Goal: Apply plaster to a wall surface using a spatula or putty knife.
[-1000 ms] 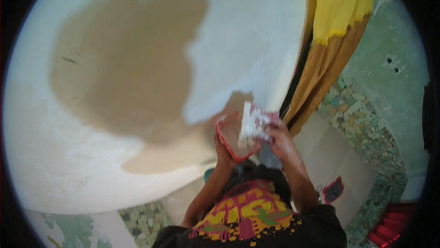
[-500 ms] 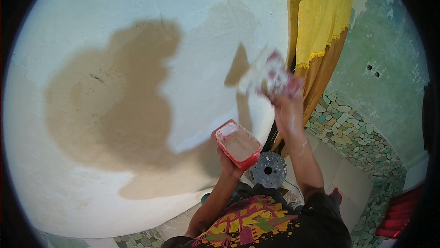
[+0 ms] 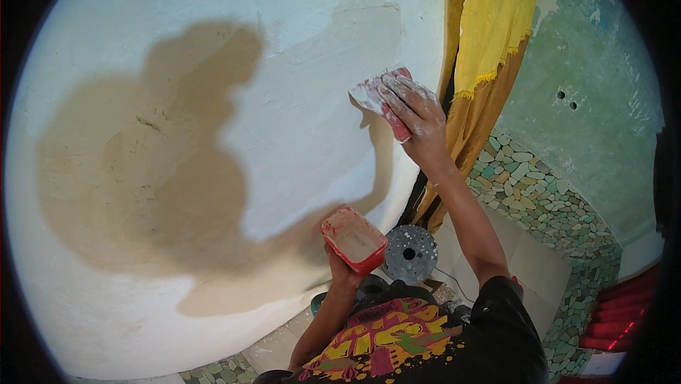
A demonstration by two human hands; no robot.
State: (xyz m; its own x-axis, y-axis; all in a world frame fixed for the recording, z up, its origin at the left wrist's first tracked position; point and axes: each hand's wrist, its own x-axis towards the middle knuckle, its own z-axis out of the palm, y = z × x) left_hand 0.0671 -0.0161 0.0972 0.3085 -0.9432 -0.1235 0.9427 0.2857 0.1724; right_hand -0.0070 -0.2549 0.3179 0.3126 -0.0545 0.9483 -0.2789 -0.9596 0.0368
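My right hand [image 3: 417, 109], fingers smeared white, is closed on a red putty spreader [image 3: 394, 123] caked with white filler. The spreader's edge lies at the pale wall [image 3: 298, 150], a little left of the curtain; whether it presses on it is hard to tell. Lower down, my left hand [image 3: 340, 270] holds a red plastic tub [image 3: 370, 263] from below and the side. Pale beige paste [image 3: 355, 237] lies inside it, and dried white smears line the rim. A damp-looking patch [image 3: 365, 29] shows on the wall above the spreader.
Yellow and brown curtains [image 3: 489, 36] hang beside the wall's right edge. A grey speckled round object with a dark centre hole [image 3: 410, 253] stands below the tub. Green stone cladding [image 3: 546, 199] and red fabric [image 3: 617, 316] are at the right. Shadows cover much of the left wall.
My right hand has swung up and left, bringing the spreader to the wall. The tub in my left hand has shifted slightly left and down. The view has moved a little.
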